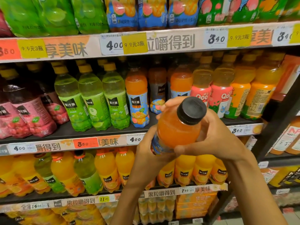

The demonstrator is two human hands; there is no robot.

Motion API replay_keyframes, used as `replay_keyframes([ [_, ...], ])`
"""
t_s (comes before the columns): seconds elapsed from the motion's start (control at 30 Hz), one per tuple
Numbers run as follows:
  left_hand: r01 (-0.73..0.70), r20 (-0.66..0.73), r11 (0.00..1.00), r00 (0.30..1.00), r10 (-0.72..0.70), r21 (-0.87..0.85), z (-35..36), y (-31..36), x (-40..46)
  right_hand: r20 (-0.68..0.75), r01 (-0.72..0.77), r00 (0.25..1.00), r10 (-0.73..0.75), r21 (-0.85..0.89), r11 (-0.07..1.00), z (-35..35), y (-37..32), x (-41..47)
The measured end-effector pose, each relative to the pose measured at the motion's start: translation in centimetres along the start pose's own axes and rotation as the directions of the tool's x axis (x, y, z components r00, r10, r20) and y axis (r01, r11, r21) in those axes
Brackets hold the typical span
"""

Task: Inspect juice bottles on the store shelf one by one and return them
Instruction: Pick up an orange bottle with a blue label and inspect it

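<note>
An orange juice bottle (177, 129) with a black cap and a blue label is held in front of the middle shelf, tilted with its cap toward me. My left hand (146, 157) grips its lower, labelled part from below. My right hand (215, 138) wraps its upper body from the right, fingers curling behind the neck. On the middle shelf (65, 135), right behind the held bottle, there is a gap in the front row next to a matching orange bottle (137, 96).
Green grape bottles (92, 98) and pink bottles (30, 114) stand left on the same shelf, orange and pink-labelled ones (220, 93) to the right. Shelves above and below are packed with bottles. A dark shelf upright (279, 120) runs down the right side.
</note>
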State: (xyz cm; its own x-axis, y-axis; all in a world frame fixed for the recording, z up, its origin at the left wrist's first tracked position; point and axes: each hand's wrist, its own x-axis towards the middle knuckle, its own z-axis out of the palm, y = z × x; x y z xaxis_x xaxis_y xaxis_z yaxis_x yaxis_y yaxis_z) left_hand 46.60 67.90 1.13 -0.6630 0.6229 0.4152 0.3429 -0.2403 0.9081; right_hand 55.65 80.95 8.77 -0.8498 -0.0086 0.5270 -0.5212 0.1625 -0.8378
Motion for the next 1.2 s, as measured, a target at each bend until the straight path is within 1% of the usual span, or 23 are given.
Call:
replay_keyframes([
  [0.1, -0.006, 0.008, 1.000, 1.000, 0.006, -0.008, -0.1, 0.1, 0.0, 0.041, 0.036, 0.999, -0.035, -0.016, 0.999, -0.3, -0.4, 0.0],
  [0.17, 0.001, 0.040, 1.000, 0.999, -0.001, -0.018, -0.5, 0.1, 0.1, 0.036, 0.044, 0.998, -0.044, 0.005, 0.999, -0.7, -0.5, 0.2],
  [0.27, 0.035, 0.151, 0.998, 0.988, -0.027, -0.050, -1.0, 0.3, 0.0, -0.002, 0.011, 1.000, -0.010, 0.093, 0.996, -0.9, -0.1, 0.8],
  [0.33, 0.049, 0.221, 0.997, 0.975, -0.035, -0.060, -1.0, 0.5, -0.2, -0.005, -0.001, 1.000, 0.003, 0.210, 0.978, -0.8, 0.3, 1.3],
  [0.4, 0.051, 0.242, 0.994, 0.970, -0.028, -0.092, -0.6, 0.6, -0.4, -0.020, -0.008, 1.000, 0.015, 0.309, 0.951, -0.8, 0.6, 1.7],
  [0.47, 0.101, 0.185, 0.981, 0.980, -0.069, -0.169, -0.1, 0.4, -0.6, -0.095, -0.012, 0.995, 0.043, 0.307, 0.952, -0.7, 0.9, 2.2],
  [0.53, 0.171, 0.082, 0.951, 0.985, -0.155, -0.256, 0.2, 0.0, -0.7, -0.210, -0.013, 0.975, 0.076, 0.284, 0.959, -0.6, 1.2, 2.5],
  [0.6, 0.207, 0.016, 0.922, 0.977, -0.214, -0.328, 0.2, -0.2, -0.8, -0.287, -0.012, 0.951, 0.110, 0.324, 0.946, -0.5, 1.5, 2.8],
  [0.63, 0.220, 0.016, 0.902, 0.973, -0.231, -0.371, 0.1, -0.3, -0.8, -0.311, -0.006, 0.942, 0.127, 0.362, 0.932, -0.5, 1.7, 2.9],
  [0.7, 0.284, 0.083, 0.831, 0.957, -0.279, -0.478, 0.1, -0.1, -1.0, -0.329, 0.005, 0.933, 0.143, 0.412, 0.911, -0.5, 2.0, 3.2],
  [0.77, 0.410, 0.233, 0.716, 0.912, -0.338, -0.565, 0.1, 0.3, -1.3, -0.315, 0.002, 0.935, 0.162, 0.461, 0.887, -0.1, 2.4, 3.5],
  [0.8, 0.451, 0.290, 0.680, 0.893, -0.345, -0.579, 0.1, 0.4, -1.4, -0.288, -0.002, 0.943, 0.167, 0.497, 0.868, 0.1, 2.6, 3.6],
  [0.83, 0.474, 0.320, 0.671, 0.880, -0.350, -0.571, 0.1, 0.3, -1.4, -0.262, -0.001, 0.951, 0.163, 0.524, 0.852, 0.2, 2.7, 3.6],
  [0.87, 0.482, 0.323, 0.682, 0.876, -0.358, -0.550, 0.2, 0.1, -1.4, -0.254, 0.003, 0.955, 0.156, 0.532, 0.847, 0.3, 2.7, 3.7],
  [0.93, 0.457, 0.266, 0.743, 0.889, -0.372, -0.488, 0.3, -0.2, -1.2, -0.303, 0.014, 0.940, 0.158, 0.496, 0.868, 0.3, 2.7, 3.6],
  [1.0, 0.388, 0.111, 0.840, 0.921, -0.374, -0.380, 0.4, -0.4, -0.7, -0.378, 0.023, 0.915, 0.138, 0.392, 0.920, 0.1, 2.8, 3.6],
  [1.03, 0.368, 0.027, 0.868, 0.924, -0.381, -0.334, 0.4, -0.5, -0.5, -0.408, 0.029, 0.906, 0.111, 0.322, 0.946, 0.2, 2.9, 3.5],
  [1.07, 0.367, -0.028, 0.879, 0.919, -0.394, -0.305, 0.6, -0.6, -0.3, -0.427, 0.028, 0.900, 0.088, 0.259, 0.966, 0.3, 2.9, 3.5],
  [1.13, 0.375, -0.065, 0.877, 0.909, -0.411, -0.301, 1.2, -0.8, -0.1, -0.442, -0.008, 0.893, 0.087, 0.176, 0.984, 0.7, 3.1, 3.5],
  [1.2, 0.357, -0.087, 0.867, 0.908, -0.409, -0.348, 1.6, -1.1, -0.1, -0.439, -0.048, 0.891, 0.117, 0.164, 0.985, 0.8, 3.3, 3.5],
])
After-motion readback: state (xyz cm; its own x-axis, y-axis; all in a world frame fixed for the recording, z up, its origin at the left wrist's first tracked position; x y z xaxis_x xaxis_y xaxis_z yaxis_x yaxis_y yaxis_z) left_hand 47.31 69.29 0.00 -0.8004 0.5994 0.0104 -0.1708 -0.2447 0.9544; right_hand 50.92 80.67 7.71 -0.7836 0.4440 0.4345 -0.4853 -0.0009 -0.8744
